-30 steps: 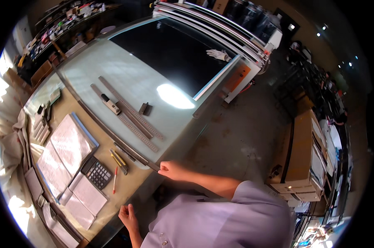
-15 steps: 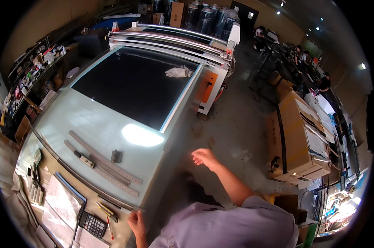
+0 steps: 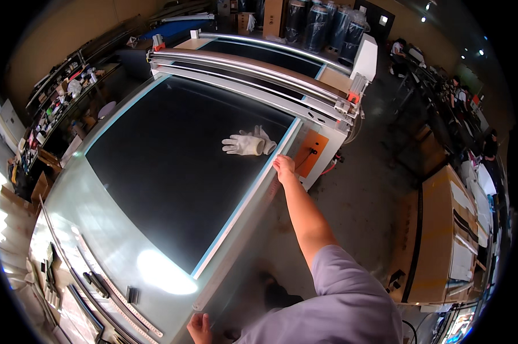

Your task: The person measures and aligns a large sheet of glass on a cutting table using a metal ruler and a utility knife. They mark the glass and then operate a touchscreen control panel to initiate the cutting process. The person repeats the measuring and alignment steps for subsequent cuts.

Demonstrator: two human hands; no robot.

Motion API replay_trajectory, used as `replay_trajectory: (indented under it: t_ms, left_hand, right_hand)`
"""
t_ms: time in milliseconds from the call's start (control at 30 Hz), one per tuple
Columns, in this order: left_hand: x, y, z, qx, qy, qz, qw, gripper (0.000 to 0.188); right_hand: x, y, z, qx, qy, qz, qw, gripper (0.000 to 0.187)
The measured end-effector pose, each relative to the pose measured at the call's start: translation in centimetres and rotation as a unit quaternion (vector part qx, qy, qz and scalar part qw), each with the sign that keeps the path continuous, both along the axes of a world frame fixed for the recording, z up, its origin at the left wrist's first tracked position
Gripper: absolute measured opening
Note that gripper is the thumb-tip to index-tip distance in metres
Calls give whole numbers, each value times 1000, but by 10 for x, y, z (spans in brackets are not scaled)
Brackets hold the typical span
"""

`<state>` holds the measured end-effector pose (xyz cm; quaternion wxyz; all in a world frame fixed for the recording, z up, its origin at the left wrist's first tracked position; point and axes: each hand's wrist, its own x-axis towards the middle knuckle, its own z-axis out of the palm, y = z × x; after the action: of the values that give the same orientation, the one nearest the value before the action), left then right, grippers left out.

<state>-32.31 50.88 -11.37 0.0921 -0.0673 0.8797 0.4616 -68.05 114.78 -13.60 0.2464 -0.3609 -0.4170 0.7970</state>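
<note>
My right hand (image 3: 283, 166) is stretched forward to the right edge of the large table (image 3: 113, 221). Its fingers are bunched together by the blue-and-white edge strip (image 3: 236, 221); whether anything sits between them is hidden. Just beyond and to the left lies a pair of pale work gloves (image 3: 244, 143) on a big black sheet (image 3: 173, 166), apart from the hand. Low in the view, at the table's near corner, my left hand (image 3: 199, 328) is loosely curled with nothing showing in it.
A roller frame (image 3: 253, 74) spans the table's far part, with an orange panel (image 3: 312, 153) at its right. Rulers (image 3: 136, 312) and a small dark block (image 3: 132, 294) lie at the near left. A large cardboard box (image 3: 436, 241) stands right; people work far right.
My right hand has moved forward, from beside the table to its right edge near the gloves. The view has shifted forward along the table. My left hand stays low and curled.
</note>
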Motion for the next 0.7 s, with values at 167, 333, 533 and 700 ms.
replay_trajectory:
  t_ms: [167,333,533,700]
  left_hand:
    - [8,29,1,-32,-35,28,998,32]
    - [-38,112,50,77,-68,40,994,25]
    - [-150,227,156,31,46,-102,993,16]
    - [-207,313,229,227,95,-43,968,31]
  right_hand:
    - [-81,10,4,-191,8,25,981,44]
    - [-88,64,11,-69,71,32,995,41]
    - [28,-78,174,419,169,170,876,29]
    - [139,-164,220,323,231,310,864,26]
